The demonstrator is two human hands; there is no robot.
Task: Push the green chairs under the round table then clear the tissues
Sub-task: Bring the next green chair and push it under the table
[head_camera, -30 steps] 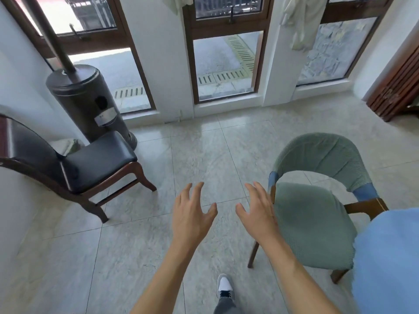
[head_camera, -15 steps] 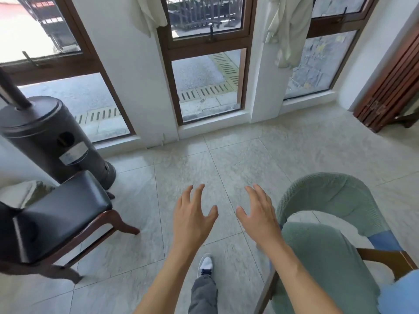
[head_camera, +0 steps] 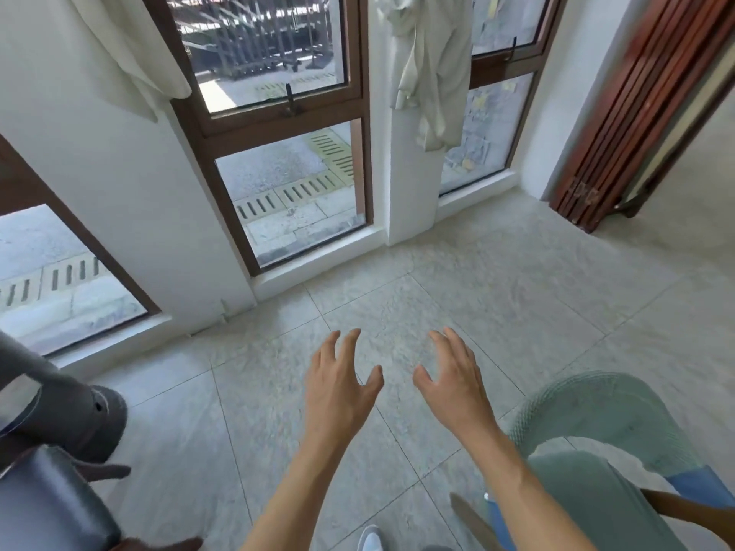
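While both hands are up, left hand (head_camera: 338, 391) and right hand (head_camera: 453, 385) are spread wide, holding nothing. Green chair (head_camera: 604, 431) sits at 4 o'clock, just beside my right forearm. Can't see the desk or tissues. I'd say we're at the chair-pushing step; next I need to grab that backrest.
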